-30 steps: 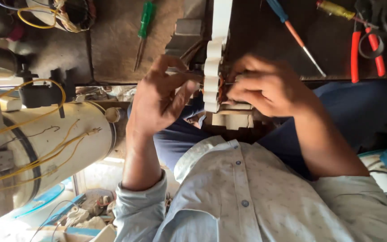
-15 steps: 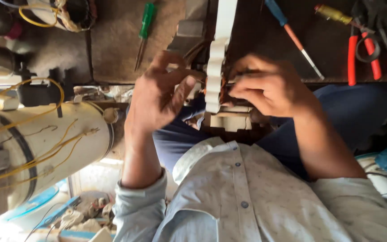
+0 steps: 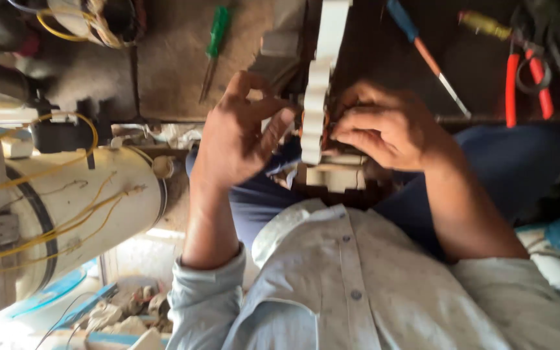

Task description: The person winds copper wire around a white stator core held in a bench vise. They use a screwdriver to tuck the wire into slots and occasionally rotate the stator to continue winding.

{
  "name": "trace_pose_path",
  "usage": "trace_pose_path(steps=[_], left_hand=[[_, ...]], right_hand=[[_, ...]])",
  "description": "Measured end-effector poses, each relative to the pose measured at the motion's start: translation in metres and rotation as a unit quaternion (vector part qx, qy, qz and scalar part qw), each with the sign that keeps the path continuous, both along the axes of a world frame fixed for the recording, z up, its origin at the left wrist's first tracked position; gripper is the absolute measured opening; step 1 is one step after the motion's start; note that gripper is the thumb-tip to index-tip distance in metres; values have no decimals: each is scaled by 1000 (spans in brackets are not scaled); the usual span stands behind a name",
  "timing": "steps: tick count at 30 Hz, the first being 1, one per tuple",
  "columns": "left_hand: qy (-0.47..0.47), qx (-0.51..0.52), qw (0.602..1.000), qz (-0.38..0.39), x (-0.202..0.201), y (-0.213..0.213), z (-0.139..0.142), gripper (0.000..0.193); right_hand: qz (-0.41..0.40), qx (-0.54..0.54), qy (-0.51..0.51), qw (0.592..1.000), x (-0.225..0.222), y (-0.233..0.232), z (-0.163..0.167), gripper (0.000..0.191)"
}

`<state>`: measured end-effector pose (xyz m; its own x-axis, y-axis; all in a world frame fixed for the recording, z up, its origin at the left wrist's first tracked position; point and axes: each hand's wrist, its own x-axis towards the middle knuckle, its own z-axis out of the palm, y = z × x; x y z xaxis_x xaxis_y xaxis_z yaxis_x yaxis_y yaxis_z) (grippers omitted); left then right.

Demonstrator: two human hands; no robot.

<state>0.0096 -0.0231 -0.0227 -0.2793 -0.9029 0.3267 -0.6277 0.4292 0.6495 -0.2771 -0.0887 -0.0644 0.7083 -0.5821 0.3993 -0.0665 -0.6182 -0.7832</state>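
Observation:
A white notched plastic former [image 3: 322, 78] stands upright over my lap, with reddish copper wire [image 3: 325, 133] wound at its lower end. My left hand [image 3: 238, 139] grips the former from the left, thumb and fingertips against its edge. From the right, my right hand [image 3: 390, 126] pinches the copper wire against the former. A white stepped block [image 3: 335, 176] sits just below the former, on my blue trousers. The fingertips of both hands partly hide the winding.
A green screwdriver [image 3: 215, 39] and a blue-handled screwdriver [image 3: 422, 55] lie on the dark bench beyond. Red-handled pliers [image 3: 526, 81] lie at the far right. A white motor casing [image 3: 85, 207] with yellow wires stands at my left.
Both hands stay on the former. My left fingers have shifted slightly along its edge, and the view has drifted a little.

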Motion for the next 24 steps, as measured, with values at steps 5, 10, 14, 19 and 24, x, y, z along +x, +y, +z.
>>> trace_pose_path(steps=[5, 10, 14, 19, 24], left_hand=[[79, -21, 993, -84, -13, 16, 23, 17], [252, 177, 876, -372, -50, 18, 44, 31], [-14, 30, 997, 66, -10, 13, 8, 16], [136, 22, 990, 28, -10, 12, 32, 29], [172, 164, 906, -350, -58, 14, 53, 32]], right_hand=[[118, 125, -214, 962, -46, 15, 52, 15], [210, 195, -171, 942, -57, 20, -41, 14], [44, 41, -54, 997, -15, 5, -26, 14], [96, 120, -195, 969, -37, 18, 51, 14], [195, 204, -236, 930, -66, 28, -22, 15]])
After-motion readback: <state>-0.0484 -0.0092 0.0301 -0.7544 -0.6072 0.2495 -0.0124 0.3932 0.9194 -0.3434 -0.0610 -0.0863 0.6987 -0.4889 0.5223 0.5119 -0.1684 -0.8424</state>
